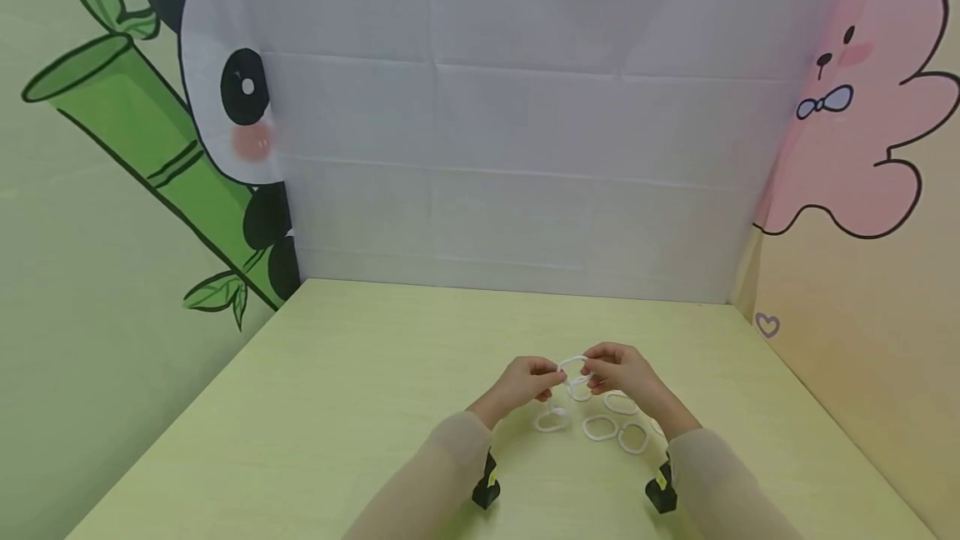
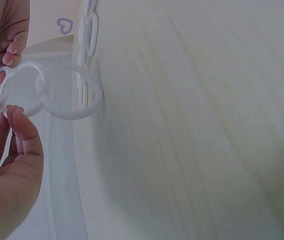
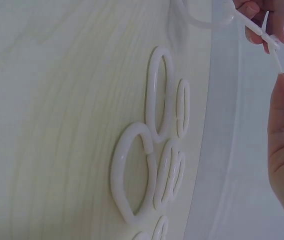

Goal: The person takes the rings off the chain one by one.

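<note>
In the head view, my left hand [image 1: 525,380] and right hand [image 1: 624,375] meet over the table, pinching white plastic rings between thumbs and fingertips. A held ring [image 1: 573,358] spans the gap between the fingers. From it hangs another linked ring [image 2: 100,97], plain in the left wrist view, below the left fingertips. My left hand [image 2: 14,160] appears there at lower left, with the right hand [image 2: 4,37] above it. The right wrist view shows the right thumb and fingers [image 3: 281,112] on the thin joined rings, partly cut off by the frame edge.
Several loose white rings lie on the pale wooden table beneath the right hand, among them an oval one [image 3: 150,100] and one with a gap in its loop [image 3: 117,175]. A white sheet [image 1: 517,123] hangs behind the table, with painted walls at both sides.
</note>
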Available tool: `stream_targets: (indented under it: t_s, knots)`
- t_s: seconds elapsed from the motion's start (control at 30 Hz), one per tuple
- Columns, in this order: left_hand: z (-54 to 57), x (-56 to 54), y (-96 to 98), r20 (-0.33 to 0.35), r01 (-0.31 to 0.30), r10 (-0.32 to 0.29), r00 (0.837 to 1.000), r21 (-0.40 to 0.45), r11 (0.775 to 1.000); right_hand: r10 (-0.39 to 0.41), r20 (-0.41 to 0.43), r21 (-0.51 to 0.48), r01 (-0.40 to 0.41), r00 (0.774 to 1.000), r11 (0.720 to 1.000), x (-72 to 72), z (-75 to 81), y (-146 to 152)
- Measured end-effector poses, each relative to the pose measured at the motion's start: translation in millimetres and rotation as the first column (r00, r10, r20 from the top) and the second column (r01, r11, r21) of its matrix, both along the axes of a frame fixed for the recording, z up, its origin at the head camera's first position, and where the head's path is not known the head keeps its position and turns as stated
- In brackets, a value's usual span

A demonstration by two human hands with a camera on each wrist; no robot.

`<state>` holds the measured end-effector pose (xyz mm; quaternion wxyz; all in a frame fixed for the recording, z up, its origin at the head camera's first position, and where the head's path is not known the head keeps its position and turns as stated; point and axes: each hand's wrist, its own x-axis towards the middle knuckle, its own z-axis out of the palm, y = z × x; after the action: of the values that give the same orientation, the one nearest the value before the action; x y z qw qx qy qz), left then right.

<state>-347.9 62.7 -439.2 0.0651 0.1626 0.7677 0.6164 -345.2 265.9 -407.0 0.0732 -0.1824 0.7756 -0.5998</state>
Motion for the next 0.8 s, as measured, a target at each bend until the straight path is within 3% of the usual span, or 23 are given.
stream_targets:
  t_s: [0.5, 0.8]
  knots:
    - [0.3, 2.6, -0.2, -0.007, 0.007, -0.007, 1.0, 0.007, 1.0, -0.03, -0.001, -0.012, 0.03, 1.0, 0.999, 0.7, -3.7, 4.2]
    - [-0.4, 1.7, -0.5, -0.019, -0.018, 0.019, 1.0, 0.033, 0.999, -0.038, 0.008, -0.024, 0.038, 0.999, 0.999, 1.0, -5.6, 5.4]
